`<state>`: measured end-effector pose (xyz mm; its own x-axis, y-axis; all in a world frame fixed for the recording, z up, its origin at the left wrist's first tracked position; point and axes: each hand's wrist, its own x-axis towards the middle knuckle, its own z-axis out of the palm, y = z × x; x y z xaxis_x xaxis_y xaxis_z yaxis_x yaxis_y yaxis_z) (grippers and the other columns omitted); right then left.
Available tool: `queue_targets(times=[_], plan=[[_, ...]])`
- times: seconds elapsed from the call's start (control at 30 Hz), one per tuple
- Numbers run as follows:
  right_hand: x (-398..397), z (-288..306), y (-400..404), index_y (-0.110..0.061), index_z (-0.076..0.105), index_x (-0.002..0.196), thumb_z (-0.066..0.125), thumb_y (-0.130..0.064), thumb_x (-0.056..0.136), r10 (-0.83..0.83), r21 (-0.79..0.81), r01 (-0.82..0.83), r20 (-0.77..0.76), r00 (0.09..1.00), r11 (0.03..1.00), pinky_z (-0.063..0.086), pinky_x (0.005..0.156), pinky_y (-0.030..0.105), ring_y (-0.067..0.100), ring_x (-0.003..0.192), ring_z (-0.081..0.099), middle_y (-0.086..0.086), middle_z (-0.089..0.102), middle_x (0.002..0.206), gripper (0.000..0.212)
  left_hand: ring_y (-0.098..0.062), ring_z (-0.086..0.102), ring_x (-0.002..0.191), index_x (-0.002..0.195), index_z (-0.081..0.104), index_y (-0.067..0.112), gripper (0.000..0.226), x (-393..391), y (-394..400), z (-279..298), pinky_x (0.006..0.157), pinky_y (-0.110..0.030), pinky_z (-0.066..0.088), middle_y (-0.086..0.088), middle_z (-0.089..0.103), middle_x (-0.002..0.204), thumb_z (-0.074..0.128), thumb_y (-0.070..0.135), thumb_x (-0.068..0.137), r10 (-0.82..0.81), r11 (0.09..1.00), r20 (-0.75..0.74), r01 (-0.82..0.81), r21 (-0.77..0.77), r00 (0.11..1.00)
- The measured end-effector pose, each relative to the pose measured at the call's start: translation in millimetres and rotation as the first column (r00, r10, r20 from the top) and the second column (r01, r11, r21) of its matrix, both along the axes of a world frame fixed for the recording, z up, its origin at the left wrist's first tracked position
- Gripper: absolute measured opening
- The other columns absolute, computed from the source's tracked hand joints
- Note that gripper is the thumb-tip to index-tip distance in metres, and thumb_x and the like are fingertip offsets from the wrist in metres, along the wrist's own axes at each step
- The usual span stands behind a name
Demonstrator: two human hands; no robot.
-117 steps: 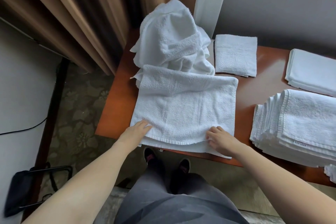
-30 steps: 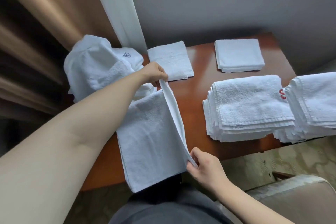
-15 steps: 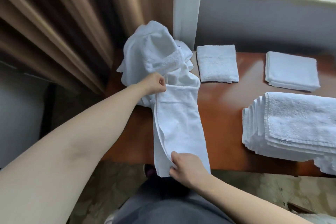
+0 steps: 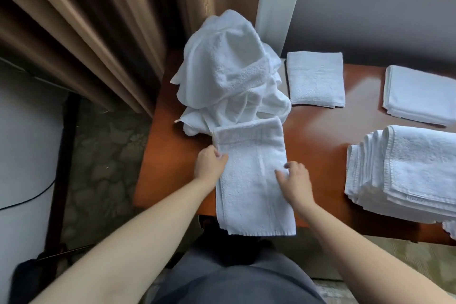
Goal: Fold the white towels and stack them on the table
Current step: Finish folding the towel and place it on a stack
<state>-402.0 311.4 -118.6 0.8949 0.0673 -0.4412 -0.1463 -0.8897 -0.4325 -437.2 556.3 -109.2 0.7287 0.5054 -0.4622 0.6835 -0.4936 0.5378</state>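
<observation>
I see my left hand [image 4: 209,164] and right hand [image 4: 294,181] with fingers loosely spread, pressing the long terry towel [image 4: 251,180] flat beside the crumpled pile [image 4: 227,74].

Showing soft, matt white terry cloth with a nubbly looped pile and a flatter woven band in the long folded towel [image 4: 254,180] at the centre of the frame, and the same fluffy cloth in the crumpled heap [image 4: 229,74] above it and in the thick stack [image 4: 404,168] at the right edge. Gleaming below them, a smooth, glossy reddish-brown wooden table [image 4: 318,136], catching pale reflections at centre right. Hanging in the upper left, a brown curtain [image 4: 98,20] of smooth, faintly sheeny fabric in deep pleats; lying at lower left, a dull patterned carpet [image 4: 103,155].
</observation>
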Motion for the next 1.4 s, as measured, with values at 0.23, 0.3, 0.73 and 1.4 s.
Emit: queue_targets(times=[0.23,0.3,0.73,1.4], plan=[[27.7,-26.2,-11.9,-0.01,0.053,0.135,0.059,-0.049,0.097,-0.273,0.059,0.303,-0.299,0.914,0.951,0.04,0.068,0.029,0.01,0.081,0.053,-0.001,0.06,0.111,0.055,-0.03,0.061,0.114,0.123,0.05,0.007,0.086,-20.2,-17.5,-40.2,0.081,-0.036,0.05,-0.009,0.061,0.127,0.081,0.067,0.068,0.124,0.988,-0.355,-0.147,-0.037,0.927],[28.0,-32.5,-7.5,-0.015,0.058,0.112,0.062,-0.047,0.095,-0.307,0.085,0.354,-0.34,0.889,0.932,0.039,0.058,0.029,0.012,0.07,0.052,-0.005,0.058,0.093,0.037,-0.025,0.062,0.096,0.101,0.054,0.011,0.071,-14.9,-17.0,-42.6,0.069,-0.032,0.049,-0.006,0.065,0.114,0.084,0.065,0.066,0.119,0.989,-0.351,-0.14,-0.036,0.929],[20.4,-36.5,-8.0,-0.003,0.063,0.107,0.063,-0.033,0.09,-0.361,0.26,0.539,-0.508,0.782,0.801,0.056,0.073,0.043,0.033,0.089,0.07,0.015,0.071,0.103,0.034,-0.027,0.058,0.084,0.094,0.05,0.01,0.032,-17.4,-45.3,-45.5,0.062,-0.031,0.041,-0.003,0.058,0.094,0.072,0.032,0.087,0.096,0.993,-0.186,-0.107,-0.049,0.978],[-1.4,26.2,-19.8,-0.039,0.056,0.119,0.067,-0.022,0.094,-0.353,0.641,0.445,-0.276,0.894,0.625,0.057,0.075,0.032,0.012,0.092,0.07,-0.008,0.072,0.106,0.033,-0.008,0.06,0.114,0.139,0.048,0.032,0.075,-22.4,-10.0,15.3,0.086,-0.024,0.048,0.015,0.058,0.128,0.088,0.033,0.075,0.388,0.696,-0.003,-0.295,-0.655,0.922]])
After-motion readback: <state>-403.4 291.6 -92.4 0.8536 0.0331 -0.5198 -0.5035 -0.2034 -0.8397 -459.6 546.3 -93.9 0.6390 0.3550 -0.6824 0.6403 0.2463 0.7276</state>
